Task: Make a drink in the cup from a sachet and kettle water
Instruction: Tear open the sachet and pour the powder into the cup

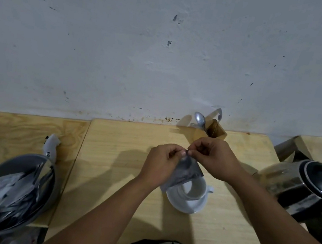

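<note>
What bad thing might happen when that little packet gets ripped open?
Both hands, left hand and right hand, pinch the sachet by its top edge above the white cup. A sudden tear might scatter the contents onto the table instead of the cup. Later, an elbow might bump the kettle close by the right arm.

Silver-grey sachet (186, 172); white cup (189, 196); black kettle (310, 188); pale wood table (132, 142); grey-white wall (125, 44).
</note>
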